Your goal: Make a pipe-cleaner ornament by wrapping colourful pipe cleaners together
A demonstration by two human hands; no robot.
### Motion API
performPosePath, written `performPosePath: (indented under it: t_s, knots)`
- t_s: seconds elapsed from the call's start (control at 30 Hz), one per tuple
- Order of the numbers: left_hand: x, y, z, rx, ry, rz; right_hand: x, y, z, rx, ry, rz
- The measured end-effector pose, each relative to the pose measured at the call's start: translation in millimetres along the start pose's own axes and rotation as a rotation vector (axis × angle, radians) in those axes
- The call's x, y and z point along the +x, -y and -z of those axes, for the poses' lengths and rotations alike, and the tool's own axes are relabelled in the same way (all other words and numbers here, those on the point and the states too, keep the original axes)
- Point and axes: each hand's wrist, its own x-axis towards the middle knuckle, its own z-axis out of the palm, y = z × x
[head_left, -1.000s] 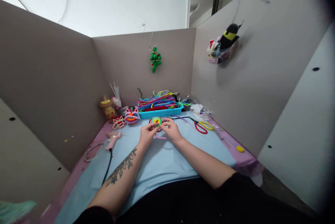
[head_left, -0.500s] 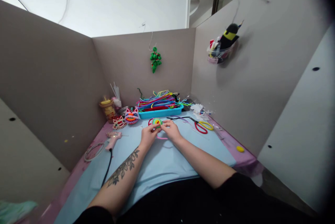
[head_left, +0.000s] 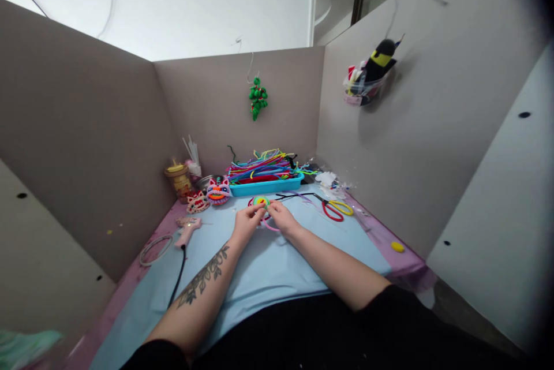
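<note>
Both hands meet over the middle of the blue sheet, closed round a small colourful pipe-cleaner piece [head_left: 261,201] with green, yellow and red parts. My left hand [head_left: 247,220] pinches its near left side. Thumb and fingers of my right hand [head_left: 281,215] are pressed together at its right side. A pink pipe cleaner [head_left: 270,226] curves out below the fingers. Part of the piece is hidden behind the fingertips. Just beyond the right hand lie a black pipe cleaner [head_left: 294,194] and scissors [head_left: 333,208] with red and yellow handles.
A blue tray [head_left: 266,187] heaped with pipe cleaners stands at the back. Two pipe-cleaner animal heads, one a pink and purple face [head_left: 218,191], sit left of it. A pink glue gun [head_left: 188,232] with a black cord lies at left. Grey panels [head_left: 208,104] enclose the table.
The colourful piece has turned and shifted slightly right in my fingers. The pink pipe cleaner below it now curves differently. My right fingers have drawn in a little closer together.
</note>
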Motion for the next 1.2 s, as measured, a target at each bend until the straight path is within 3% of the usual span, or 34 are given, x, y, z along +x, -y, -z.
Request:
performPosePath:
  t_s: [0.13, 0.33, 0.43, 0.57, 0.8, 0.9, 1.07, 1.2]
  knots:
    - [0, -3, 2.1, -0.033, 0.006, -0.006, 3, 1, 2, 0.079, 0.017, -0.018]
    - [8, 5, 8.7, -0.088, -0.124, 0.012, 5, 10, 10, 0.052, -0.079, -0.023]
    - [12, 11, 9.6, -0.130, -0.157, 0.035, 0, 17, 9, 0.039, 0.028, 0.040]
    - [14, 18, 10.4, -0.112, -0.166, 0.030, -8, 26, 4, 0.045, 0.190, -0.004]
    - [16, 18, 14.9, -0.060, -0.126, 0.039, 2, 29, 21, 0.150, 0.105, -0.030]
    - [17, 18, 16.0, -0.068, -0.156, 0.051, 4, 27, 24, 0.028, 0.209, 0.042]
    - [18, 18, 16.9, -0.068, -0.194, 0.069, -3, 27, 16, -0.399, 0.292, 0.348]
    - [18, 20, 16.5, -0.056, -0.173, 0.063, -5, 27, 14, -0.513, 0.306, 0.409]
